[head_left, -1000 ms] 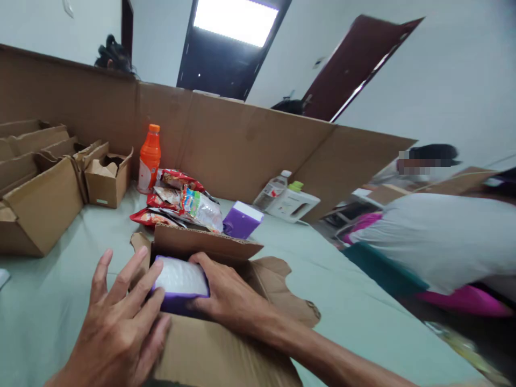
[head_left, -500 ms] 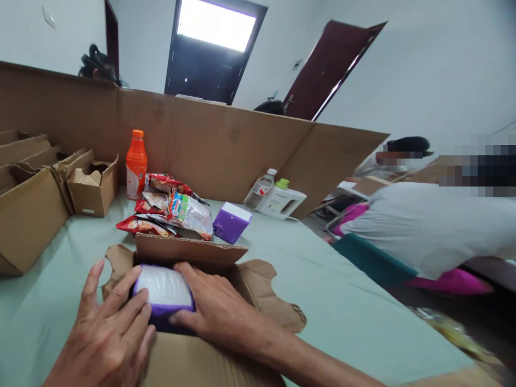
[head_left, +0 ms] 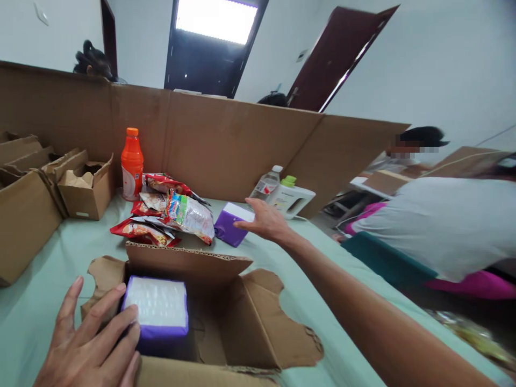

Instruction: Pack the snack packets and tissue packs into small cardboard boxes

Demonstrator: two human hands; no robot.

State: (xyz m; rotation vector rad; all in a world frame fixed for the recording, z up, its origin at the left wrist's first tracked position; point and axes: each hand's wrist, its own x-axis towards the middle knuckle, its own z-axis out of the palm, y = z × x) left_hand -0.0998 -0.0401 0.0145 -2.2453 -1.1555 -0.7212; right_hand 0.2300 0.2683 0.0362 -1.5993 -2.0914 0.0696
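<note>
A purple pack with a white top [head_left: 157,309] sits in the left side of an open cardboard box [head_left: 242,322] in front of me. My left hand [head_left: 91,346] lies with spread fingers against the pack's left edge and the box flap. My right hand [head_left: 264,220] is stretched out over the table, its fingers reaching onto a second purple pack [head_left: 231,223] that lies beside a heap of snack bags [head_left: 169,212]. The fingers are extended and touch the pack's top; no grip shows.
An orange drink bottle [head_left: 131,164] stands by the cardboard wall [head_left: 226,145]. A water bottle [head_left: 266,185] and a white jug with a green cap [head_left: 290,196] stand behind the second pack. Open cartons [head_left: 83,185] are at left. A person in a white top [head_left: 439,226] bends at right.
My right hand left the pack in the box and reached forward to the second purple pack. The left hand stayed by the boxed pack, which now sits lower in the box.
</note>
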